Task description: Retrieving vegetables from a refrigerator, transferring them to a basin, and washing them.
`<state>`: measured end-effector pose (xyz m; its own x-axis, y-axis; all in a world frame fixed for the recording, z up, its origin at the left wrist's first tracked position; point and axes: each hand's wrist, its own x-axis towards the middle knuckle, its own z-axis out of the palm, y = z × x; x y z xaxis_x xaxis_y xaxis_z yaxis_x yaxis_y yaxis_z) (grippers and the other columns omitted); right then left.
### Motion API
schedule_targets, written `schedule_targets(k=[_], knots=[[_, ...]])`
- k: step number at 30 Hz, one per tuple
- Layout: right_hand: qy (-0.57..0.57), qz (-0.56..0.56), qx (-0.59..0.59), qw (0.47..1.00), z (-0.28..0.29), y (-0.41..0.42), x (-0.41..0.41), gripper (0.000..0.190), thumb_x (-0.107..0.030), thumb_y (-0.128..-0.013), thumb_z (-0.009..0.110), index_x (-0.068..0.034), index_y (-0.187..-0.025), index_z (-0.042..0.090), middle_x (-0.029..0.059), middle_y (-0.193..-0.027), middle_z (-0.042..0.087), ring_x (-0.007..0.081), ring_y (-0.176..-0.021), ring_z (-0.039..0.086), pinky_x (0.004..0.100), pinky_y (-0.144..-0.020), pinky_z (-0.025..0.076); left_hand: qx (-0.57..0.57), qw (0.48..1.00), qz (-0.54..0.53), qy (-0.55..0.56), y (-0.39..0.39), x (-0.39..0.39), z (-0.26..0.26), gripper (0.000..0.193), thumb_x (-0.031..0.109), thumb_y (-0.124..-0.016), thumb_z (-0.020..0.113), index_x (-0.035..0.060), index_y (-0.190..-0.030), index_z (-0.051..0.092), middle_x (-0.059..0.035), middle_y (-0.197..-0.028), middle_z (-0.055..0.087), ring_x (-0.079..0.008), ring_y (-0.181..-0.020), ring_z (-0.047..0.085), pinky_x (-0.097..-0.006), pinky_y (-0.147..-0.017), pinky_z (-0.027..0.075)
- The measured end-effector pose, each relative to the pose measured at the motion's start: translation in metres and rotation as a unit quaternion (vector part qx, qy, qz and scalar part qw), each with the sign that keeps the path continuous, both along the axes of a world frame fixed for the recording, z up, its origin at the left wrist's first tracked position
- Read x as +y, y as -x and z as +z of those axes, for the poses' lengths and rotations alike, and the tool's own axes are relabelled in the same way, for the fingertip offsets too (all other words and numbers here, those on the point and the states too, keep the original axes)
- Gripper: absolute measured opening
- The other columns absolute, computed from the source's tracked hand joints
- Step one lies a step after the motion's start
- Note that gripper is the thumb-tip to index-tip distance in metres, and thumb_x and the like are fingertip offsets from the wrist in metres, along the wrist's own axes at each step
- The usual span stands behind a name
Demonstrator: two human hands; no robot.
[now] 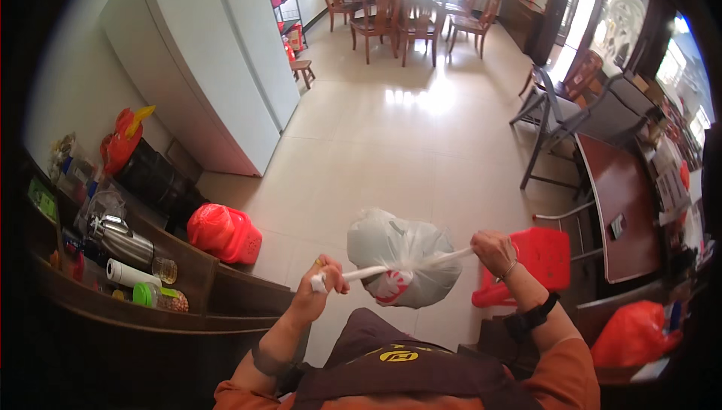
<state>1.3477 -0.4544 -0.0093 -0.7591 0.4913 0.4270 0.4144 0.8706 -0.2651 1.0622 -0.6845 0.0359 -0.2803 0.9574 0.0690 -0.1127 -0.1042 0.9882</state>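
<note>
A filled translucent white plastic bag (pixel 426 274) hangs in front of my body, with a red print on its near side. Its two handles are pulled apart into tight twisted strips that meet at the bag's gathered neck. My left hand (pixel 320 289) grips the end of one strip. On the other side my right hand (pixel 494 252) is closed around the second strip. What fills the bag is grey and pale and cannot be made out.
Left: a cabinet shelf holds a steel vacuum jug (pixel 127 241), a white flask (pixel 128 273) and a green-lidded jar (pixel 161 297); beyond stand a red plastic basket (pixel 245 238) and a white refrigerator (pixel 203 60). Right: a red plastic stool (pixel 541 258), a folding table (pixel 615 207), a grey folding chair (pixel 564 111).
</note>
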Motion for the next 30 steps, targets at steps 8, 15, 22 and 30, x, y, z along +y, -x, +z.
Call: schedule_targets(k=[8, 15, 22, 30], knots=[[0.346, 0.087, 0.099, 0.929, 0.045, 0.199, 0.042, 0.019, -0.003, -0.074, 0.048, -0.006, -0.093, 0.050, 0.0127, -0.073, 0.057, 0.0242, -0.065, 0.058, 0.0303, -0.060, 0.045, 0.045, 0.986, -0.111, 0.119, 0.086, 0.130, -0.008, 0.028, 0.013, -0.087, 0.045, 0.0016, -0.113, 0.046, -0.0040, -0.083, 0.045, -0.0113, -0.073, 0.049, -0.0247, -0.068, 0.044], [0.429, 0.197, 0.094, 0.877, 0.068, 0.322, 0.109, 0.034, -0.021, -0.078, 0.060, -0.005, -0.104, 0.046, 0.0059, -0.073, 0.056, 0.0133, -0.062, 0.054, 0.0261, -0.057, 0.044, 0.220, 0.960, -0.171, 0.033, 0.185, 0.232, -0.019, 0.035, 0.000, -0.072, 0.052, 0.0040, -0.107, 0.050, -0.0124, -0.093, 0.047, -0.0257, -0.087, 0.049, -0.0324, -0.076, 0.042], [0.295, 0.221, -0.078, 0.926, 0.006, 0.434, 0.223, 0.063, -0.039, -0.071, 0.061, -0.012, -0.122, 0.034, 0.0126, -0.101, 0.046, 0.0288, -0.086, 0.053, 0.0329, -0.074, 0.045, 0.217, 0.970, -0.098, 0.037, 0.291, 0.335, -0.013, 0.014, 0.008, -0.084, 0.051, 0.0014, -0.096, 0.052, -0.0041, -0.087, 0.050, -0.0114, -0.075, 0.053, -0.0255, -0.068, 0.044], [0.271, 0.340, -0.057, 0.899, -0.002, 0.595, 0.354, 0.025, -0.020, -0.080, 0.050, -0.005, -0.100, 0.044, 0.0154, -0.089, 0.050, 0.0317, -0.081, 0.053, 0.0388, -0.068, 0.043, 0.316, 0.943, 0.071, 0.076, 0.423, 0.427, 0.004, 0.067, 0.025, -0.068, 0.070, -0.0005, -0.120, 0.035, -0.0156, -0.105, 0.049, -0.0238, -0.103, 0.044, -0.0355, -0.089, 0.034]])
